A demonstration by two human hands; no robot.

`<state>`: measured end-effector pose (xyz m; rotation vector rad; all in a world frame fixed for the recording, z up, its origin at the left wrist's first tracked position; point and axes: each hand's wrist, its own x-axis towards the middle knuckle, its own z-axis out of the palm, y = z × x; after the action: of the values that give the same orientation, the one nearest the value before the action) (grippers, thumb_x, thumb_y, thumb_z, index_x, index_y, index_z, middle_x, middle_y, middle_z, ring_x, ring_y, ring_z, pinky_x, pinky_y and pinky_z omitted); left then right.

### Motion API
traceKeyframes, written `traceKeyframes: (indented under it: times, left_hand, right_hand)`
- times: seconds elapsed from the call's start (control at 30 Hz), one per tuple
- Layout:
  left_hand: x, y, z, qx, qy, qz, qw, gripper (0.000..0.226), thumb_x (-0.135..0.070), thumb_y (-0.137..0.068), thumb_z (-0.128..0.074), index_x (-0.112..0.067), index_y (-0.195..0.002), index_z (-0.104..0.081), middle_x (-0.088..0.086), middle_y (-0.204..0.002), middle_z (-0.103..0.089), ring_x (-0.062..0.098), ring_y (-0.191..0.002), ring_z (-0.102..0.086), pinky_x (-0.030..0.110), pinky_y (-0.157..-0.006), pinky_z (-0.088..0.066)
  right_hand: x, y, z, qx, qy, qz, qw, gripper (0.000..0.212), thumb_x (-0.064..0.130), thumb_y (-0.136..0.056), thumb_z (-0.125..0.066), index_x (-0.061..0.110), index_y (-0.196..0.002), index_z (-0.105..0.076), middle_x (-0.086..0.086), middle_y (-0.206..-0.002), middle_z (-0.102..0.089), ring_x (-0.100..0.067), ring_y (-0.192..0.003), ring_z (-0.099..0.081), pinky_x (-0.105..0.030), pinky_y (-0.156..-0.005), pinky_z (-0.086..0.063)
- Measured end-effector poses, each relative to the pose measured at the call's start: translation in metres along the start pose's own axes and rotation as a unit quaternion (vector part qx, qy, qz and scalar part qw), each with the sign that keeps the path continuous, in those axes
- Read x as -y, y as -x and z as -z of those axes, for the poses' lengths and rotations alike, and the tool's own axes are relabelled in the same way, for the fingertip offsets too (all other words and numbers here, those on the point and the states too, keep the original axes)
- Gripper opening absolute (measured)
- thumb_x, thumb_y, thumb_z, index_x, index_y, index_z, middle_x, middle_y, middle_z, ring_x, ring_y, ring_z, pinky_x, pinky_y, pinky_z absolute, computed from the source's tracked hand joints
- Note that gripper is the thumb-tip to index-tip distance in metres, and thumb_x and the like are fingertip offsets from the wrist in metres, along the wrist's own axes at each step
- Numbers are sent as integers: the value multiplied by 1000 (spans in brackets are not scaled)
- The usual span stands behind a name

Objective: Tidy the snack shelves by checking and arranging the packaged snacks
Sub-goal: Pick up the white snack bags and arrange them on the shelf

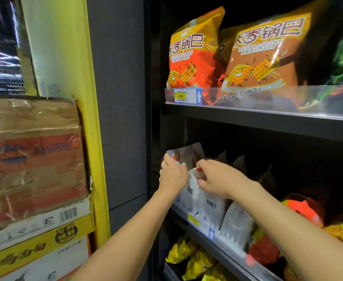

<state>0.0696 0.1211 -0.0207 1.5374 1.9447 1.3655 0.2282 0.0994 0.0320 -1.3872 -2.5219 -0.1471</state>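
On the middle shelf (pixel 217 233) stand several silver-white snack packets with barcodes. My left hand (pixel 172 174) grips the top of the tall white-and-red packet (pixel 189 154) at the shelf's left end. My right hand (pixel 217 179) pinches the upper edge of a smaller white packet (pixel 193 185) right beside it. Both hands nearly touch each other. More silver packets (pixel 235 224) lean in a row to the right, their backs facing me.
The top shelf holds orange rice crust bags (pixel 191 53) (pixel 265 51) behind a clear rail with a 2.90 price tag (pixel 180 95). Orange bags (pixel 304 209) lie at the right, yellow bags (pixel 189 254) on the shelf below. Stacked cardboard cartons (pixel 33 163) stand left of a yellow post (pixel 93 118).
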Motion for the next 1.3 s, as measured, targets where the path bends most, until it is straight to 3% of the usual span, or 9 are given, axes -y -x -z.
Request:
traceKeyframes:
  times: [0.1, 0.2, 0.4, 0.6, 0.77, 0.87, 0.97, 1.2, 1.3]
  left_hand:
    - [-1, -5, -6, -24, 3, 20, 999, 76, -36, -107, -54, -11, -164, -10, 16, -166, -28, 36, -144, -43, 51, -115, -45]
    - [-2, -10, -11, -38, 7, 33, 999, 69, -35, -106, -58, -11, -160, -23, 16, -159, -36, 34, -141, -43, 48, -114, -46]
    - [10, -17, -17, -30, 41, 33, 998, 43, -26, -104, -63, -18, -141, -42, 10, -130, -60, 21, -106, -60, 35, -88, -56]
    - [11, -7, -17, -73, 82, -40, 993, 20, -20, -102, -67, -30, -114, -53, -12, -101, -61, 12, -97, -65, 19, -73, -49]
    - [-4, 5, -3, -129, 67, -115, 983, 15, -22, -103, -63, -26, -117, -62, -8, -110, -67, 13, -101, -65, 30, -84, -59]
    - [-16, 13, 12, -154, 67, -156, 973, 14, -24, -103, -62, -29, -116, -62, -10, -110, -67, 15, -101, -64, 36, -83, -61]
    - [-27, 24, 29, -176, 76, -168, 967, 14, -21, -103, -62, -27, -115, -62, -9, -110, -67, 15, -101, -63, 36, -83, -61]
    - [-41, 56, 65, -215, 98, -190, 953, 10, -23, -103, -63, -30, -110, -61, -11, -110, -67, 12, -105, -63, 32, -81, -60]
    - [-47, 67, 88, -246, 95, -185, 947, 8, -23, -102, -60, -31, -103, -62, -11, -104, -66, 11, -99, -61, 32, -75, -56]
  right_hand:
    - [-4, 3, 0, -3, -3, 4, 1000, 40, 38, -102, -60, 23, -138, -51, 5, -118, -61, -11, -97, -61, -19, -70, -44]
    - [-7, 5, 0, -1, 2, 2, 1000, 40, 39, -102, -59, 23, -137, -51, 5, -114, -60, -12, -97, -61, -27, -80, -54]
    - [-10, 9, -5, -10, -6, -7, 1000, 45, 41, -103, -58, 23, -142, -47, 7, -114, -58, -11, -95, -60, -20, -69, -45]
    - [-12, 12, -5, -17, -10, -2, 1000, 43, 40, -103, -57, 23, -141, -48, 8, -111, -57, -12, -96, -61, -23, -72, -49]
    - [-13, 14, -3, -13, -17, 3, 1000, 45, 39, -103, -56, 21, -143, -47, 7, -110, -54, -13, -96, -58, -24, -73, -46]
    - [-13, 13, 3, -10, -27, 9, 1000, 49, 39, -103, -54, 19, -147, -45, 0, -125, -60, -19, -108, -62, -29, -84, -52]
    - [-14, 13, 7, -5, -33, 11, 999, 54, 39, -103, -53, 17, -152, -42, -7, -137, -59, -25, -120, -61, -34, -91, -50]
    - [-10, 19, 14, -24, -58, 19, 998, 58, 36, -105, -53, 17, -158, -39, -5, -144, -58, -22, -123, -61, -31, -93, -51]
    - [-4, 26, 17, -48, -61, 24, 997, 53, 37, -103, -55, 19, -152, -48, -5, -143, -59, -21, -122, -62, -34, -97, -52]
